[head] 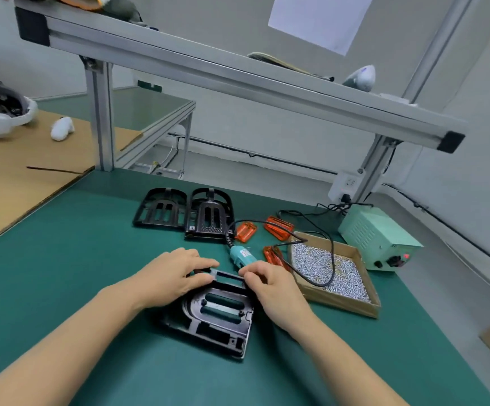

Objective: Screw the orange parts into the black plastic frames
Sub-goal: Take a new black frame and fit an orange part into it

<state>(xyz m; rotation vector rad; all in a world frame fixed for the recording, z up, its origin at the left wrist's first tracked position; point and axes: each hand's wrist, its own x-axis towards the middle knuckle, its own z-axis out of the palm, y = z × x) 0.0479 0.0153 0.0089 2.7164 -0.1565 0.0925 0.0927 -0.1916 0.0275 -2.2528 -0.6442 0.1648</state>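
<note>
Roughly centered, both forearms reached in from the bottom edge and met over a black plastic frame (217, 312) lying flat on the green worktop (62, 259). Left hand (170, 276) lay palm down on the frame's far left corner, fingers curled over its top edge and gripping it. Right hand (270, 285) pinched the frame's far right edge between thumb and fingertips; whether it also held a small part couldn't be told. Two more black frames (183, 213) sat side by side further back, touching. Orange parts (279, 228) lay loose right of those frames, one just beside the screw tray, none in the held frame as far as visible. Teal electric screwdriver (241, 256) lay on the worktop just beyond the right hand, its black cable looping over a cardboard tray of silver screws (334, 271). Pale green power box (378, 238) stood behind the tray, red light on. Aluminium rack shelf (238, 80) spanned overhead; cardboard sheet (18, 177) on the left, grey wall behind with a white paper (320, 19) stuck on it.
</note>
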